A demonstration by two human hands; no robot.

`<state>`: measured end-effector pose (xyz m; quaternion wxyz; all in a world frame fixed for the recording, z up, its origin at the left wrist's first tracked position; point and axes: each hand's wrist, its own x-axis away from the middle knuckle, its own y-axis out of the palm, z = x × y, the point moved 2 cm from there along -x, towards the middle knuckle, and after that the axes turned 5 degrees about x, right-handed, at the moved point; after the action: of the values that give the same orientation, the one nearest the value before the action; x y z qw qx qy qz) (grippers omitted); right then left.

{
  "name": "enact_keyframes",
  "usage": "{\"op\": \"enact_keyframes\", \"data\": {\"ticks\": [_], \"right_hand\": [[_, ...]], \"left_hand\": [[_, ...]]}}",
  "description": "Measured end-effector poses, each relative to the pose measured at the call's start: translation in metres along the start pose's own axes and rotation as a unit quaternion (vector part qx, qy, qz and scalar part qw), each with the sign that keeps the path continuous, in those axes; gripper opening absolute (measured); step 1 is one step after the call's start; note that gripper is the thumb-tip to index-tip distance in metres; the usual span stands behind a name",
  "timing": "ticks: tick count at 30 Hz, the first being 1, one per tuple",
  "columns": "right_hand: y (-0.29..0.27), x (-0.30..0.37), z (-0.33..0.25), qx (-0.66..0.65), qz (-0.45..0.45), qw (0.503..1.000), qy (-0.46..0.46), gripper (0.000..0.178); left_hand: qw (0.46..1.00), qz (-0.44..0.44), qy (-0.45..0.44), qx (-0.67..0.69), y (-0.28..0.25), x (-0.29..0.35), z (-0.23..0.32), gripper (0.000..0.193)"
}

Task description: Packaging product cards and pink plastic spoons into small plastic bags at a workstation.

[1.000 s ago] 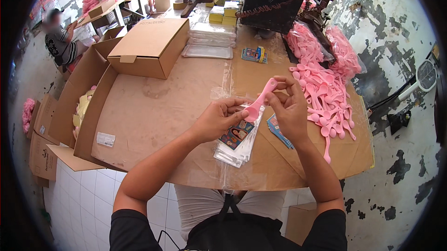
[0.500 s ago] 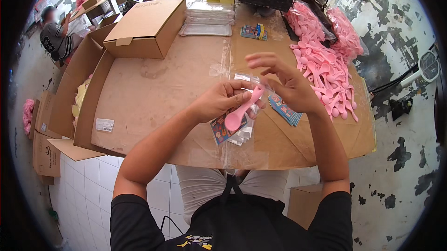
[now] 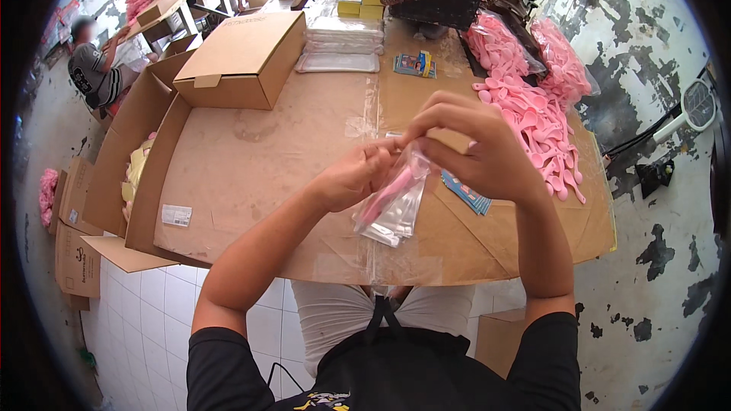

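Note:
A pink spoon (image 3: 378, 204) shows through a clear plastic bag (image 3: 417, 166), tilted over the middle of the table. At the bag's upper end the fingers of my left hand (image 3: 358, 175) and my right hand (image 3: 474, 140) meet, both closed on the plastic. Beneath it lie several flat clear bags (image 3: 390, 234), partly covered. A fanned stack of blue printed cards (image 3: 468, 195) rests under my right wrist. To the right spreads a heap of loose pink spoons (image 3: 537, 125).
Bagged pink spoons (image 3: 560, 60) stand behind the heap. A closed cardboard box (image 3: 240, 53) sits at the back left, beside stacked clear packs (image 3: 340, 49). Banded cards (image 3: 415, 64) lie farther back. An open carton (image 3: 156, 159) adjoins the table's left edge. Another person (image 3: 95, 68) sits far left.
The pink spoon, bare in my left hand before, is now inside the clear bag. My right hand has come down and in to the bag's top. The blue card under the spoon no longer shows.

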<state>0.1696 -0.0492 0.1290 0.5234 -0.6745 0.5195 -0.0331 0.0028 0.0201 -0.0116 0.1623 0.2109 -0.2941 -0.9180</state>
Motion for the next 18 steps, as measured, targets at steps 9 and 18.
{"op": "enact_keyframes", "data": {"ticks": [9,18], "right_hand": [[-0.028,-0.001,-0.004,0.271,0.084,0.959,-0.020,0.007],[-0.007,0.000,-0.001,0.096,0.060,0.992,0.061,0.010]], "left_hand": [[0.922,0.081,0.156,-0.345,0.021,-0.008,0.031,0.058],[0.906,0.121,0.150,-0.376,0.041,-0.004,0.030,0.046]]}}
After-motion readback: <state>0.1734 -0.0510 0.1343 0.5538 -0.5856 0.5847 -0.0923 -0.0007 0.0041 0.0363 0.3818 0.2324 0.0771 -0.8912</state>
